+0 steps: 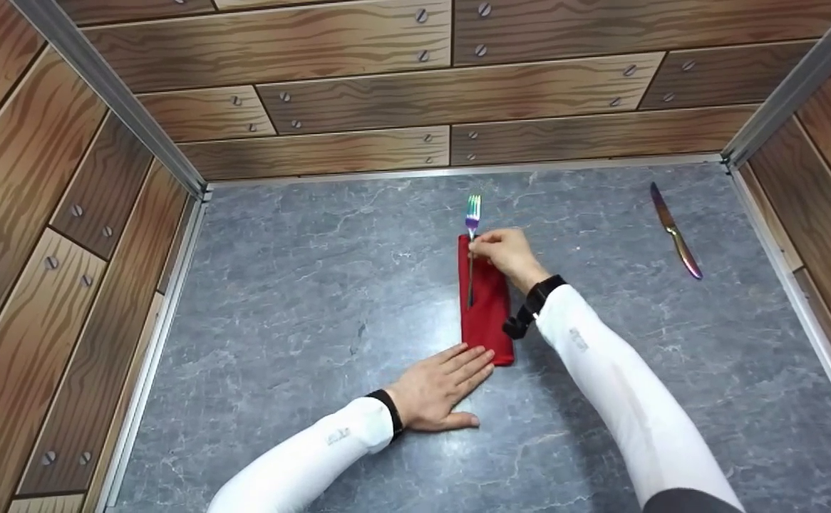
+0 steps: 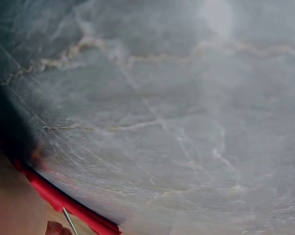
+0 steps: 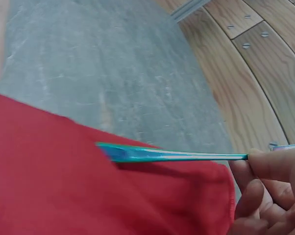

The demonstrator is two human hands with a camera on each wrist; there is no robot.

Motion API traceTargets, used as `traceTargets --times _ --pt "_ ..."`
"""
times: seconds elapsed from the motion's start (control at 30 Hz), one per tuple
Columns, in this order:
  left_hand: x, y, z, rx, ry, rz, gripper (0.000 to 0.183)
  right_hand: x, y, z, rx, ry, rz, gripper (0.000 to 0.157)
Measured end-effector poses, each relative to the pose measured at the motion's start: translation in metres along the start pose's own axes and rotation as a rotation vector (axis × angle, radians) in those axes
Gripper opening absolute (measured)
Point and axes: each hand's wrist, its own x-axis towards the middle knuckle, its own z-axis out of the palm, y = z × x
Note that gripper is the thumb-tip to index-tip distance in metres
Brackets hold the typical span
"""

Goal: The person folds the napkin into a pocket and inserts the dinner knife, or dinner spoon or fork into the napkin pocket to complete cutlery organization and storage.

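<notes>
A folded red napkin point(image 1: 488, 313) lies lengthwise on the grey marbled table. My right hand point(image 1: 507, 253) is over its far end and pinches an iridescent fork point(image 1: 472, 214) by the handle, between thumb and fingertips. The tines point away from me, past the napkin's far edge. In the right wrist view, the handle point(image 3: 157, 155) runs over the cloth, and its end meets a slanted fold. My left hand point(image 1: 438, 390) lies flat with fingers spread, its fingertips on the napkin's near end and the thumb on the table.
A table knife point(image 1: 675, 231) with an iridescent finish lies at the far right, blade pointing away. Wood-patterned panels point(image 1: 358, 78) wall the table point(image 1: 294, 285) at the back, left and right, with metal posts at the corners.
</notes>
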Motion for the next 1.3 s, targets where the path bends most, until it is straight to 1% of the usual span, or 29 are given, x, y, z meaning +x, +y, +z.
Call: traceTargets --times 0.1,0.17,0.4,0.5,0.73,0.9,1.13,1.3 --pt "0.001 0.002 -0.001 0.009 -0.004 -0.008 0.090 -0.005 0.006 0.003 -0.050 -0.018 0.003 0.021" --pt "0.001 0.003 -0.003 0.018 -0.019 -0.011 0.091 -0.009 0.011 0.004 -0.081 -0.029 0.008 0.021" --pt "0.003 0.004 -0.007 0.028 -0.042 -0.014 0.093 -0.026 0.024 0.010 -0.165 -0.063 0.051 0.019" --pt "0.003 0.004 -0.008 0.034 -0.048 -0.018 0.093 -0.030 0.028 0.011 -0.190 -0.063 0.040 0.017" --pt "0.004 0.005 -0.007 0.036 -0.040 -0.022 0.094 -0.036 0.033 0.011 -0.228 -0.114 0.022 0.014" --pt "0.004 0.005 -0.005 0.023 -0.026 -0.022 0.093 -0.035 0.034 0.010 -0.291 -0.105 -0.003 0.015" --pt "0.003 0.004 -0.005 0.021 -0.007 -0.016 0.093 -0.034 0.036 0.011 -0.460 -0.068 -0.006 0.016" --pt "0.003 0.004 -0.006 0.006 -0.034 -0.018 0.093 -0.036 0.039 0.013 -0.556 -0.042 -0.051 0.018"
